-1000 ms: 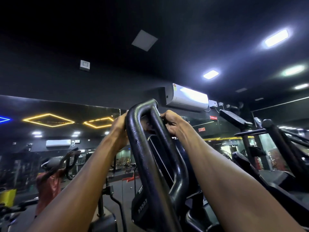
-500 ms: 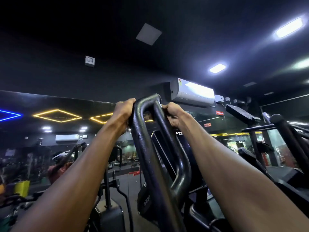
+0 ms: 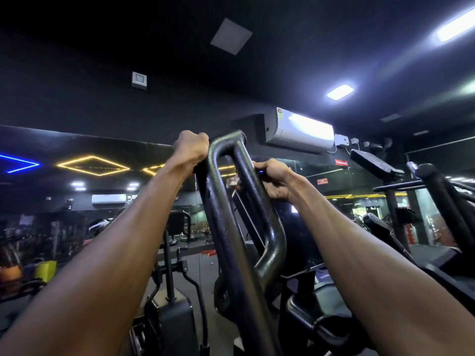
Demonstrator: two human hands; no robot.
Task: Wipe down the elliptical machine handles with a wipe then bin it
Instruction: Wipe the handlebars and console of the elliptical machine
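Dim gym interior: black ceiling with lit panels, a wall air conditioner [image 3: 299, 131] at 1 o'clock of the frame, mirrored wall with yellow and blue neon behind. Centre frame stands the elliptical's looped black handle [image 3: 231, 201].

Left hand [image 3: 191, 147] is closed in a fist over the top left corner of the loop, at 11 o'clock of the handle. Right hand [image 3: 273, 179] is wrapped round the right-hand bar just below the top bend, fingers curled behind it. A pale scrap, judged to be the wipe [image 3: 233, 181], shows between the two bars, pressed against the right bar by that hand's fingertips.

Assessment: wiping of the upper right bar is in hand; binning is not yet done. Recommendation: brace with the left hand, keep the wipe wrapped fully round the bar, and draw it steadily down toward the lower bend at 5 o'clock.
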